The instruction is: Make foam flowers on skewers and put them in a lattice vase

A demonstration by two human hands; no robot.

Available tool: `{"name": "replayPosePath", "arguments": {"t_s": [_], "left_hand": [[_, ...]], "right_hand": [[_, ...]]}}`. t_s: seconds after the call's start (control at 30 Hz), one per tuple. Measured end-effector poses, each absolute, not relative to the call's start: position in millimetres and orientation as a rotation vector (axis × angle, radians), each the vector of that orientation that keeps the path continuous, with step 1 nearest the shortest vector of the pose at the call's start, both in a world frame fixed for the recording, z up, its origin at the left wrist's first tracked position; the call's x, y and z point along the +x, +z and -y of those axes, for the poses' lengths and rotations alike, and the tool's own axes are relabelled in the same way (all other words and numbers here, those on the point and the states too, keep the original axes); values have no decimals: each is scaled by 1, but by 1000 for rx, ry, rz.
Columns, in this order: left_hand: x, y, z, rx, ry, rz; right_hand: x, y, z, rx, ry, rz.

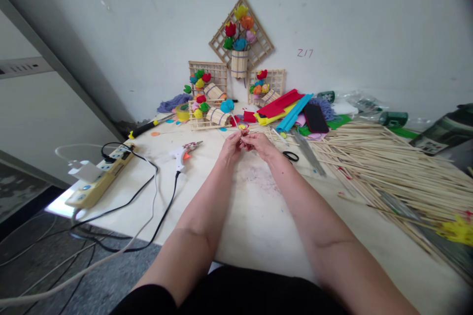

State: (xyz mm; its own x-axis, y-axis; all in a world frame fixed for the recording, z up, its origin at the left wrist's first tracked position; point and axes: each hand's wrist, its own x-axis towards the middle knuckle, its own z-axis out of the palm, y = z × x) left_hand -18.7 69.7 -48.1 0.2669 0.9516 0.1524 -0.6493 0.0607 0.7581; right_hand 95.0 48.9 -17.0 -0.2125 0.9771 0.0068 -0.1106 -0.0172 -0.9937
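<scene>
A thin, pale stick point(235, 120) slants up and leftward from the meeting fingertips of the left hand point(232, 144) and right hand point(257, 143), its lower end hidden among them.

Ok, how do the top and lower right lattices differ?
The top lattice is turned corner-down; the right lattice sits roughly level. The top one looks larger than the right one. The top one's basket is upright; the right one's basket tilts. Both carry bright flowers.

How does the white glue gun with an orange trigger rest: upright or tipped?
Tipped: the glue gun lies on its side, handle and nozzle along the pale tabletop.
</scene>
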Motion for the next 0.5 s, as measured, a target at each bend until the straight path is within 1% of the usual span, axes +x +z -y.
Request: {"name": "replayPosePath", "arguments": {"t_s": [0.27, 0.5], "left_hand": [[-19, -49, -68, 855, 1261, -467], [-23, -49, -73, 859, 1450, -597]], "right_hand": [[91, -14, -46, -1059, 1354, 1309], [94, -21, -52, -1109, 1067, 1505]]}}
